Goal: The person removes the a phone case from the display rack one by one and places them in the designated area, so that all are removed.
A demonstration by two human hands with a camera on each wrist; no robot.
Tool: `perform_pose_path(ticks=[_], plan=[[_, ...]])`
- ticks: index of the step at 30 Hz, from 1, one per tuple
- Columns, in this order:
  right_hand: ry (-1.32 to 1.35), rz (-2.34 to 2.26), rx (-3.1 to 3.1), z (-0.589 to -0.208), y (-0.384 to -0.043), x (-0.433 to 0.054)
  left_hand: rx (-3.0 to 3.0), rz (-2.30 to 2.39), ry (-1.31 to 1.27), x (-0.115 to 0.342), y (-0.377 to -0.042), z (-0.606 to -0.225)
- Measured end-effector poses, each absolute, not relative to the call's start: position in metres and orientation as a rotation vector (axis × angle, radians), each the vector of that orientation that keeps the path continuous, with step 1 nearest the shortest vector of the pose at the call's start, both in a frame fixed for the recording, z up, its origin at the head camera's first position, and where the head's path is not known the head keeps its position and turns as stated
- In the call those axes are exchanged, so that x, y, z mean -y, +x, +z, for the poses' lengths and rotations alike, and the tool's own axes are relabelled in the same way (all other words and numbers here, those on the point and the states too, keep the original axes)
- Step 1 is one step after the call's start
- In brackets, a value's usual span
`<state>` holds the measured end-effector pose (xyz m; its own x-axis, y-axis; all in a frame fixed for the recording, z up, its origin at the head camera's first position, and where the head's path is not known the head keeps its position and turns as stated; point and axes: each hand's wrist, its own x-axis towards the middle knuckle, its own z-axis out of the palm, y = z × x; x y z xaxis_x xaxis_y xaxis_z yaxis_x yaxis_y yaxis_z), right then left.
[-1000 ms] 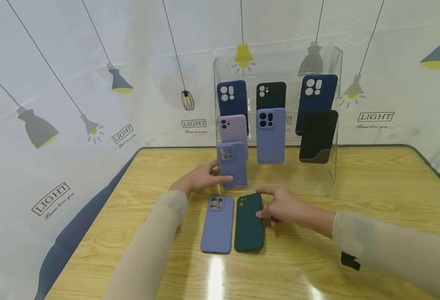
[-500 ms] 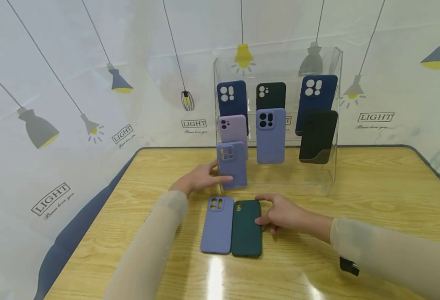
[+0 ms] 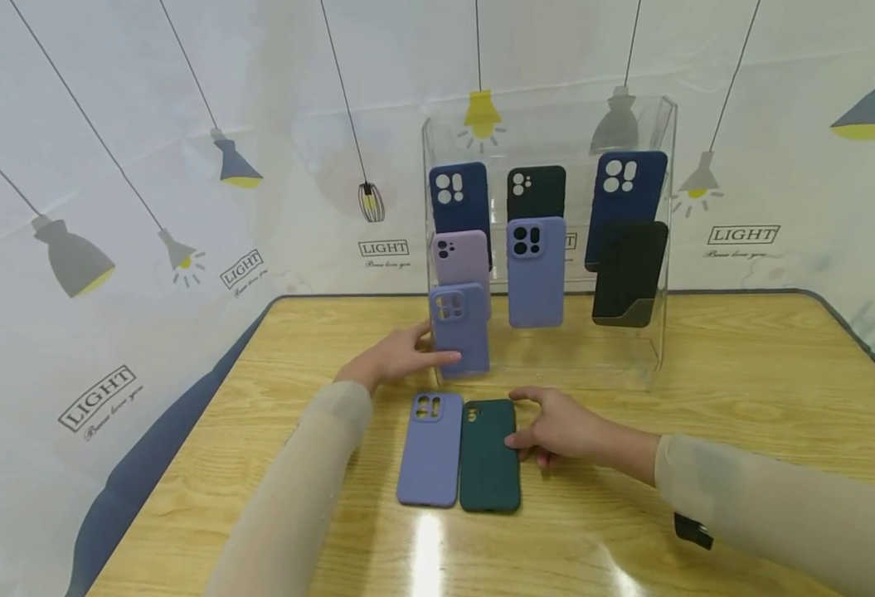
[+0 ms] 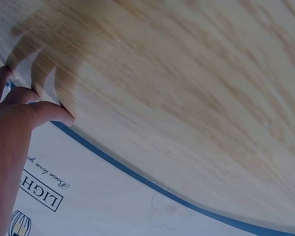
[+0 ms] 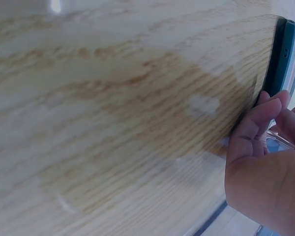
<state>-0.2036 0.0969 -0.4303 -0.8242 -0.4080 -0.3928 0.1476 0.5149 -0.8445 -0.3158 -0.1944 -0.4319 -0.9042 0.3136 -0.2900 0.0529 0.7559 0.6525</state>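
Note:
My left hand [image 3: 395, 356] is at the lower left of a clear acrylic display stand [image 3: 579, 356]. Its thumb lies across the front of a periwinkle phone case [image 3: 467, 340] in the bottom slot, and the fingers go round the stand's left side, partly hidden. Flat on the table, a dark green phone case [image 3: 489, 464] lies beside another periwinkle phone case [image 3: 428, 464], their long edges nearly touching. My right hand [image 3: 562, 424] holds the green case by its upper right corner, index finger at the top edge and thumb on the side. In the right wrist view the fingers meet the green case's edge [image 5: 285, 54].
Higher on the stand sit navy cases [image 3: 461, 195] [image 3: 626, 191], a pink case [image 3: 458, 253], a black-green case [image 3: 537, 189], another periwinkle case [image 3: 536, 278] and a black case [image 3: 631, 274]. A lamp-printed cloth [image 3: 318, 99] hangs behind the wooden table [image 3: 765, 356].
My right hand has drawn the green case slightly toward me and to the left, turning it straight alongside the periwinkle case. My left hand has stayed at the stand.

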Motion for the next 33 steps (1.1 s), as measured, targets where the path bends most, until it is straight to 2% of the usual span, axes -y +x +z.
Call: perform_pose_path(ticks=[12, 33], plan=[[-0.229, -1.245, -2.247, -0.42, -0.21, -0.098, -2.558, 0.96, 0.276, 0.193, -0.315, -0.431], [-0.437, -1.191, -2.441, -0.355, -0.263, -0.099, -2.534, 0.999, 0.284, 0.192, -0.313, -0.429]])
